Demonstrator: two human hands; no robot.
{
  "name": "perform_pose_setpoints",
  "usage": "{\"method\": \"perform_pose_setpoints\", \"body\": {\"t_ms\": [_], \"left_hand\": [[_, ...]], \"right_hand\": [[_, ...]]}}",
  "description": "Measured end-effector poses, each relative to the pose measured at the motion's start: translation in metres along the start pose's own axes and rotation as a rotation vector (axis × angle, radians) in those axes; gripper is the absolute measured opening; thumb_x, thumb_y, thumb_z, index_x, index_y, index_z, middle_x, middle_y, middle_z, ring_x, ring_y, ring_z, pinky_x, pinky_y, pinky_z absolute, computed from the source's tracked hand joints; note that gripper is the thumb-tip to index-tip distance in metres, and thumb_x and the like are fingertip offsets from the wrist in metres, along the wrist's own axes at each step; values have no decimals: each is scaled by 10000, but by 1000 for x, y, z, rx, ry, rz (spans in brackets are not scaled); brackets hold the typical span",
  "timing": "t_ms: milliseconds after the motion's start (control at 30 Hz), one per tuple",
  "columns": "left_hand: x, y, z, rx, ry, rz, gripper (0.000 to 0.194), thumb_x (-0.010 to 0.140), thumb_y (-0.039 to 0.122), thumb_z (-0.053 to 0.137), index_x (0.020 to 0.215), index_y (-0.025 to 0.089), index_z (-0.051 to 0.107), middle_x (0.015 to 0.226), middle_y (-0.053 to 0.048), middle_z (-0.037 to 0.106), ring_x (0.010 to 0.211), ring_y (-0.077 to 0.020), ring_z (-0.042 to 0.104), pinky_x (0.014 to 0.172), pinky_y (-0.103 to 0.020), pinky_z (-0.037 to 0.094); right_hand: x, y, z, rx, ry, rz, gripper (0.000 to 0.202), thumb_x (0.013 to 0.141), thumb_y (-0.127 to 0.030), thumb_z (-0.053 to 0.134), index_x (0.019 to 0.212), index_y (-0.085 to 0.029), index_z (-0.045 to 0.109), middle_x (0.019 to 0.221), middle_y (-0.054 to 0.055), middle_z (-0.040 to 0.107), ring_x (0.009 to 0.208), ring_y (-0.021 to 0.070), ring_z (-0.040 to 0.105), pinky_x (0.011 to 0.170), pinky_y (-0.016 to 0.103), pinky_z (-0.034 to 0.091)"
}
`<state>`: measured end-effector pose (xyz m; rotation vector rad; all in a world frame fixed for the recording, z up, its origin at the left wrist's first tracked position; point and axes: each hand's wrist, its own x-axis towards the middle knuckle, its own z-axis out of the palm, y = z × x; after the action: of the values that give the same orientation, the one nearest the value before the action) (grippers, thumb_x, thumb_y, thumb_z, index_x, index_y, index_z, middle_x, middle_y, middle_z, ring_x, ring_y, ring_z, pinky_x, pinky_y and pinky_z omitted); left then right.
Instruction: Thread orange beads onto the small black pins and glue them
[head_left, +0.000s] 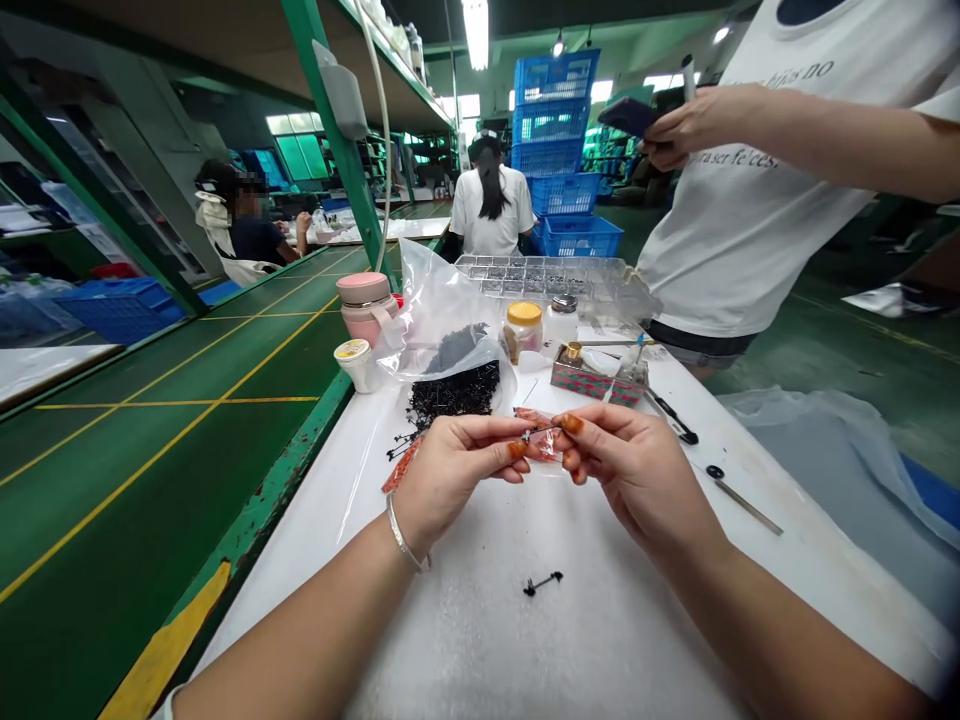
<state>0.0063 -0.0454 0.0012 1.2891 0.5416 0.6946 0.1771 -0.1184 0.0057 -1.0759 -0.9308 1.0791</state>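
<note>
Left hand, right hand: raised, facing, fingertips pinching one small dark part, mostly finger-hidden; both forearms cropped.

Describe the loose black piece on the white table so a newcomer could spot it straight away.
Find the white table, then look at its near end, closest to the wearer. A small, thin black rod with a dark clump at each end lies there. It lies alone, unlike the similar pieces in the tangled black heap farther back.
</note>
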Motion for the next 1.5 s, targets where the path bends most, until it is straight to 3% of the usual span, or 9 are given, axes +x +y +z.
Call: {"method": "perform_pose_setpoints", "body": {"t_ms": [633, 967, 1233, 1500], "left_hand": [[-9, -7, -7, -39, 20, -55, 135, 765, 235, 744, 871, 152, 758, 749, -40, 724, 643, -101, 653, 606, -192, 535], [-9, -9, -7, -68, -44, -44, 243, 710, 156, 787, 949, 174, 743, 862, -39, 741, 714, -97, 666, 633, -175, 545], [-9, -9, -6, -43, -7, -1, 133, 707, 174, 794, 826, 172, 735, 774, -4, 722, 658, -74, 647, 605, -159, 529], [-8, -10, -9, -56, -2, 12, 168, 675, 132, 808, 810, 162, 714, 775, 1, 706, 686, -81, 653, 623, -164, 533]], "right_hand": [[-4, 16, 3, -79, -37, 10, 166, 794, -343, 714, 771, -179, 705, 617, 11, 653, 565, 88, 570, 507, 189, 455], [-4, 18, 4, -50, -28, 6, 165, 784, -348, 725, 767, -184, 710, 654, 15, 675, 575, 86, 588, 509, 186, 465], [-4, 18, 5, -43, -3, 44, 200, 741, -358, 763, 771, -166, 717, 667, 25, 677, 581, 84, 608, 491, 164, 468], [-2, 19, 6, -20, 9, 52, 207, 714, -358, 782, 754, -166, 714, 695, 19, 665, 580, 83, 615, 483, 163, 470]]}}
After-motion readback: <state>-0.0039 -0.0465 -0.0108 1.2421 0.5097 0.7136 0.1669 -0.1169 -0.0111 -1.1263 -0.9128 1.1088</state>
